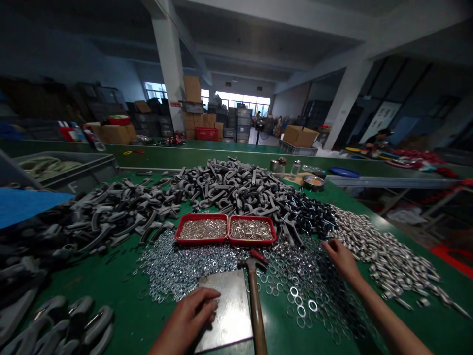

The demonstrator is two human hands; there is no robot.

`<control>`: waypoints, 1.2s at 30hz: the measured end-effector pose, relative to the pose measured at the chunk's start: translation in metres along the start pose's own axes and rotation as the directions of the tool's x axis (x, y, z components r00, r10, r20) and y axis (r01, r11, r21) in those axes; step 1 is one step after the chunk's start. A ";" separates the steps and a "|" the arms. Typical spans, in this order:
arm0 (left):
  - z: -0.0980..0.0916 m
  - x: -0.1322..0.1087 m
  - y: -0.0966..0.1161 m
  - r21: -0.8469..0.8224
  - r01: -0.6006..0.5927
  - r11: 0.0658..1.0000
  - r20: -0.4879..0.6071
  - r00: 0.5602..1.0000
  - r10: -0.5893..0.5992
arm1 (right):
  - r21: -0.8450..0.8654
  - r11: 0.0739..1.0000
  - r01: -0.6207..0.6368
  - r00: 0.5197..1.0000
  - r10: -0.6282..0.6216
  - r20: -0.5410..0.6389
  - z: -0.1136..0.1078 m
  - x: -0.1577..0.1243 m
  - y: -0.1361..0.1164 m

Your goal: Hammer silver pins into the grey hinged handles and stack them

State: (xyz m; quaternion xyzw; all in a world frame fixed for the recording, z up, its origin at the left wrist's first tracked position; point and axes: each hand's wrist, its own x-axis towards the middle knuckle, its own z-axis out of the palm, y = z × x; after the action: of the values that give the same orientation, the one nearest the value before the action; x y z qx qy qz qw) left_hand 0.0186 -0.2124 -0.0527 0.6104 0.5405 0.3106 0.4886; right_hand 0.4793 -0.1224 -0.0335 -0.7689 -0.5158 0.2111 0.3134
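Left of the hammer [255, 301], I remotely see the steel plate [232, 310], my left hand [190, 315] curling its fingers over one edge; right of the hammer, black-headed pins [314, 214] lie just beyond my right hand [342, 257], fingers bunched, both grips unclear.

Bare right hand [342, 260] and bare forearm [382, 311]; left hand [189, 314] bare too, its wrist [165, 341] apparently uncovered
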 end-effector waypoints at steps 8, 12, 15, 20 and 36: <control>0.042 -0.007 0.011 -0.483 0.085 0.872 0.052 0.996 -0.069 | 0.748 0.557 -0.360 0.794 -0.238 0.559 0.142 -0.163 -0.109; 0.035 -0.015 0.006 -0.588 0.042 0.808 -0.108 0.986 -0.130 | 0.739 0.338 -0.583 0.728 -0.189 0.660 0.169 -0.195 -0.137; 0.031 -0.019 -0.001 -0.626 0.030 0.779 -0.136 0.980 -0.147 | 0.672 0.351 -0.652 0.638 -0.225 0.737 0.172 -0.202 -0.145; 0.029 -0.025 -0.003 -0.649 0.021 0.760 -0.143 0.978 -0.150 | 0.668 0.363 -0.650 0.600 -0.295 0.744 0.172 -0.213 -0.146; 0.018 -0.040 -0.018 -0.634 0.111 0.765 -0.033 0.985 -0.170 | 0.679 0.462 -0.571 0.581 -0.357 0.731 0.173 -0.212 -0.136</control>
State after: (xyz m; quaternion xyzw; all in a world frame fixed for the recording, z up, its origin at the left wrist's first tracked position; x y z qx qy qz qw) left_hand 0.0194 -0.2565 -0.0696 0.3551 0.4707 0.4626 0.6621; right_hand 0.1968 -0.2355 -0.0615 -0.3400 -0.3507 0.7885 0.3738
